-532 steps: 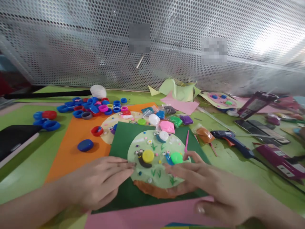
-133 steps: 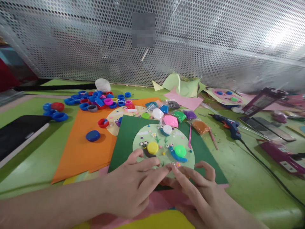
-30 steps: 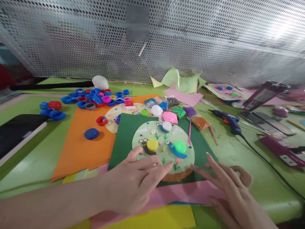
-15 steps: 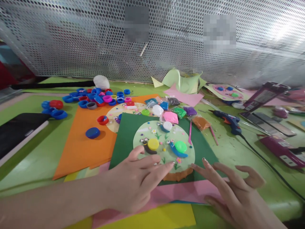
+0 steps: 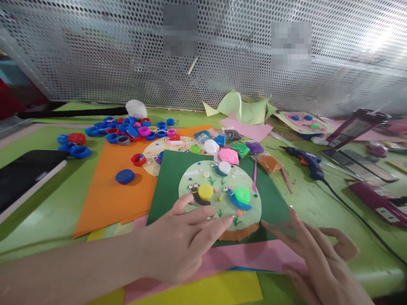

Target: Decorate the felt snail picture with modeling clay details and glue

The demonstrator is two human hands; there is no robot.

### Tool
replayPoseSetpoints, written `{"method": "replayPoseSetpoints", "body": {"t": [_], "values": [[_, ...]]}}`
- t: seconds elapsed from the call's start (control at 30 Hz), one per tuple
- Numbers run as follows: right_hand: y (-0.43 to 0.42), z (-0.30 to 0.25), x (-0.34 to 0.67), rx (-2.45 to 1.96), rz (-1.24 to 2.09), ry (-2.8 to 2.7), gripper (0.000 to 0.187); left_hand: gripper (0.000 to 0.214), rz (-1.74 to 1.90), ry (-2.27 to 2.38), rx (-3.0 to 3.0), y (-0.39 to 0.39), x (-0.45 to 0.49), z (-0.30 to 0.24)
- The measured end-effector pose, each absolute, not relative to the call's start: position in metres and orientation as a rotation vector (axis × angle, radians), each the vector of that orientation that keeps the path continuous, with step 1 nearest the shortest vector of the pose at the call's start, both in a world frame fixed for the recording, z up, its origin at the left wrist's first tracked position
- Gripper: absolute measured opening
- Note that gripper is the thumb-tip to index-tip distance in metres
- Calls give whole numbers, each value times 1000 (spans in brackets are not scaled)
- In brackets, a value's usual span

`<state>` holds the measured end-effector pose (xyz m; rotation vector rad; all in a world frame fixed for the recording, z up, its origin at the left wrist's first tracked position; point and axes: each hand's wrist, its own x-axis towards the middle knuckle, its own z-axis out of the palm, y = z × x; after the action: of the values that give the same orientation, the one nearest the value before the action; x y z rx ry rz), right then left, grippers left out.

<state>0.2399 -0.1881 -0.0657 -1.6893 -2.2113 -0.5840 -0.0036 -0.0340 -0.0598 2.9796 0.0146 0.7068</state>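
A pale green paper disc (image 5: pixel 190 178) lies on a dark green sheet (image 5: pixel 168 169). It carries snails with bottle-cap shells, one yellow cap (image 5: pixel 205 192), one bright green cap (image 5: pixel 242 195) and one white cap (image 5: pixel 224 168), along with small flowers and grass. Brown clay (image 5: pixel 240 234) edges the disc's near rim. My left hand (image 5: pixel 187 237) rests over the disc's lower left, fingers stretched out and holding nothing. To the right, my right hand (image 5: pixel 321 254) has its fingers spread, one fingertip close beside the disc's lower right rim.
Loose bottle caps (image 5: pixel 127 129) are heaped at the back left on orange paper (image 5: pixel 111 203). Bagged clay (image 5: pixel 229 156) lies behind the disc near a pink modelling tool (image 5: pixel 255 178). A glue gun (image 5: pixel 305 161) with its cord is at right. A phone (image 5: pixel 28 173) lies left.
My right hand has moved slightly right, its fingers drawing away from the disc's rim. The left hand stays in place on the disc.
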Motion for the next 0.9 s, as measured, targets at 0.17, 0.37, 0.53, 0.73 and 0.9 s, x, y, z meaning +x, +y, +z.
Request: {"method": "replayPoseSetpoints", "body": {"t": [0.17, 0.37, 0.53, 0.73, 0.9], "values": [[-198, -73, 227, -1723, -543, -2200, 63, 45, 731, 15, 2970, -33, -4, -62], [-205, -78, 216, -1744, -462, -2169, 67, 48, 751, 7, 2953, -33, -3, -62], [-201, -77, 214, -1581, -532, -2345, 68, 53, 702, 18, 2953, -32, -3, -60], [-197, -74, 224, -1558, -659, -2398, 62, 55, 706, 1, 2940, -33, -4, -63], [-195, -69, 225, -1524, -697, -2424, 51, 48, 719, -3, 2950, -33, -4, -62]]}}
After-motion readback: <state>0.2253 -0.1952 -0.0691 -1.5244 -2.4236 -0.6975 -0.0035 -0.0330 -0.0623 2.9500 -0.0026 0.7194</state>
